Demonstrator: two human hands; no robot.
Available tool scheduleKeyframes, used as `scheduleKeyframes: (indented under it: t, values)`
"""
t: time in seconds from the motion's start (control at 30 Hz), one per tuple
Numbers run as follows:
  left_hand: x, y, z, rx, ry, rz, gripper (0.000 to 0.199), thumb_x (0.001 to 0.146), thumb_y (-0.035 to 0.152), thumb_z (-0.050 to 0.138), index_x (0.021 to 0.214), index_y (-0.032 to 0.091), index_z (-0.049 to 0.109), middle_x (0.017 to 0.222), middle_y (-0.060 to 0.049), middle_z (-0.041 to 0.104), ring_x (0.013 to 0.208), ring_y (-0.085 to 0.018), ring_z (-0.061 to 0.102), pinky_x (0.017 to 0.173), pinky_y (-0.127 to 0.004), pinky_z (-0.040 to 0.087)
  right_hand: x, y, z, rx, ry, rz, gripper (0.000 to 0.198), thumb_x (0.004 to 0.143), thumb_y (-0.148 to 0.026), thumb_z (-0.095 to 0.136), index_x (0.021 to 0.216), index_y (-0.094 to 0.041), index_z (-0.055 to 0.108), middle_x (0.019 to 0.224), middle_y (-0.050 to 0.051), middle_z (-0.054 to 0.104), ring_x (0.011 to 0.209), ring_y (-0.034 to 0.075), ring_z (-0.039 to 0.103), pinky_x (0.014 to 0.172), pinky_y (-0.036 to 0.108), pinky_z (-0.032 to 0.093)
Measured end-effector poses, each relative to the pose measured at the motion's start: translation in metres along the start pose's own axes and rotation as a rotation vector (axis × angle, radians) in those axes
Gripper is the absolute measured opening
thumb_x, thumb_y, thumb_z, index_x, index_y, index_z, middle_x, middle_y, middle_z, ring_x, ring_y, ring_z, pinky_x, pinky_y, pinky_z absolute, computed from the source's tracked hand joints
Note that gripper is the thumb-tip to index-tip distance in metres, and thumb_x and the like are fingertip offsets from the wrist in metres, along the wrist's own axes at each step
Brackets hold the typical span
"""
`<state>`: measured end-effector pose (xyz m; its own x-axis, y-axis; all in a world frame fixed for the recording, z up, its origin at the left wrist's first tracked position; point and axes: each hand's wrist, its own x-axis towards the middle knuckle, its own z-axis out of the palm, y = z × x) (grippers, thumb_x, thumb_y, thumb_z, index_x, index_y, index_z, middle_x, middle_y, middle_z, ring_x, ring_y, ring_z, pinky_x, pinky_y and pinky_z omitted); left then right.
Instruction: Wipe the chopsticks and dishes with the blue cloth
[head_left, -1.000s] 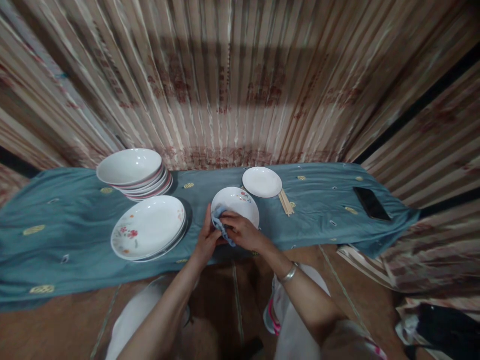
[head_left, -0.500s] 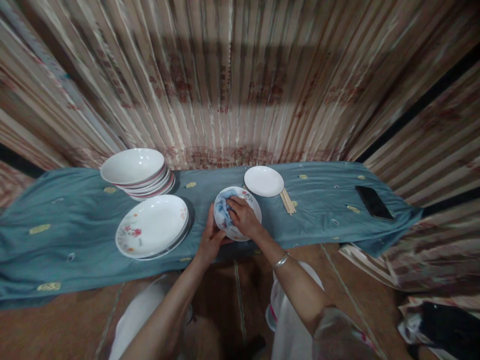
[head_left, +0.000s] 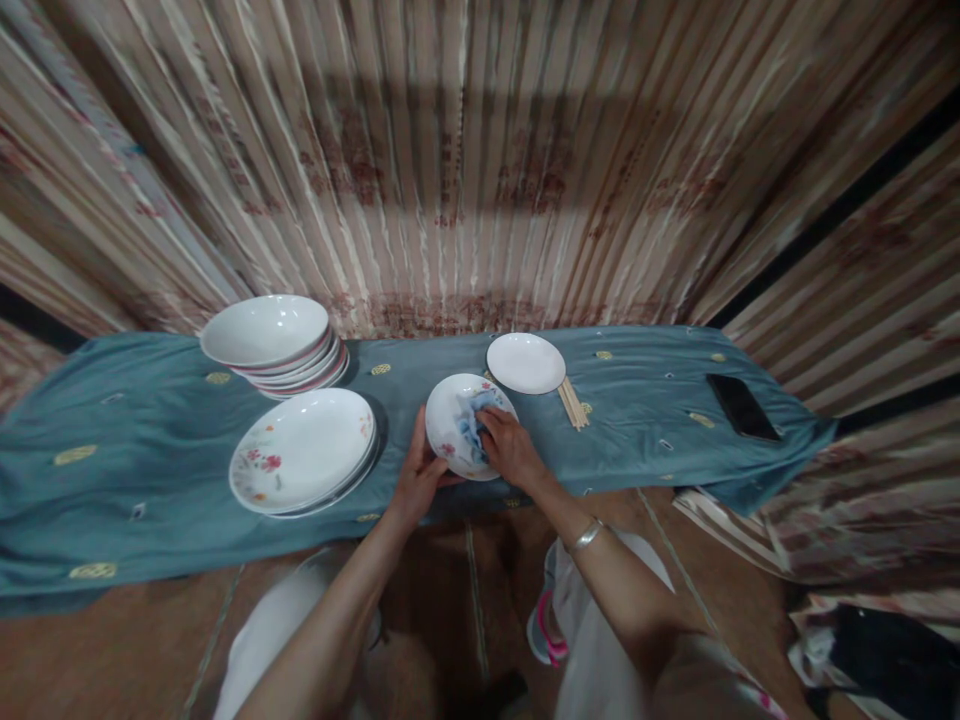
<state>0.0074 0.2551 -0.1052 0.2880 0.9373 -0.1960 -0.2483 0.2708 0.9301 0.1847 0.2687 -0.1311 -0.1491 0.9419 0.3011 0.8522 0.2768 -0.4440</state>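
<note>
A white plate with small red flowers is held at the table's front edge, its face turned up. My left hand grips its left rim, thumb on top and the other fingers partly hidden beneath. Bunched on the plate's face is a blue and white cloth, with my right hand closed over it and pressing it to the right half of the plate. Behind, to the right, lies a plain white plate with a dark rim, and wooden chopsticks beside it.
On the left, a stack of flowered plates stands in front of a stack of bowls. A black phone lies at the right end of the blue-green tablecloth. A pleated curtain hangs right behind the table.
My right hand has moved the cloth from the left side of the plate to its right side. My left hand keeps its hold on the rim.
</note>
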Motion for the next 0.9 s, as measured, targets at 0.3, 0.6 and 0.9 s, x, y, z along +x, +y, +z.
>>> scheduleKeyframes:
  t: [0.3, 0.6, 0.9]
  values:
    - [0.001, -0.001, -0.001, -0.01, 0.005, 0.004, 0.097, 0.07, 0.02, 0.064, 0.147, 0.035, 0.009, 0.136, -0.006, 0.05, 0.092, -0.022, 0.063, 0.073, -0.041, 0.058, -0.017, -0.005, -0.004, 0.11, -0.042, -0.1, 0.03, 0.082, -0.013, 0.05, 0.111, -0.017, 0.059, 0.116, 0.011, 0.058, 0.109, 0.022, 0.054, 0.095, 0.038, 0.044]
    - [0.001, -0.003, 0.001, -0.015, 0.0, 0.028, 0.097, 0.07, 0.02, 0.065, 0.147, 0.035, 0.01, 0.142, -0.005, 0.045, 0.102, -0.024, 0.061, 0.073, -0.037, 0.058, -0.011, -0.026, -0.011, 0.314, -0.134, -0.147, 0.031, 0.08, -0.009, 0.054, 0.107, -0.021, 0.063, 0.116, 0.008, 0.059, 0.111, 0.018, 0.055, 0.096, 0.034, 0.043]
    - [-0.006, 0.004, 0.0, 0.057, -0.016, 0.04, 0.096, 0.068, 0.021, 0.066, 0.148, 0.032, 0.013, 0.143, -0.007, 0.043, 0.112, -0.029, 0.056, 0.074, -0.038, 0.058, 0.002, -0.053, -0.002, 0.415, 0.008, -0.136, 0.035, 0.084, -0.011, 0.045, 0.115, -0.019, 0.058, 0.123, 0.009, 0.056, 0.118, 0.018, 0.05, 0.103, 0.033, 0.039]
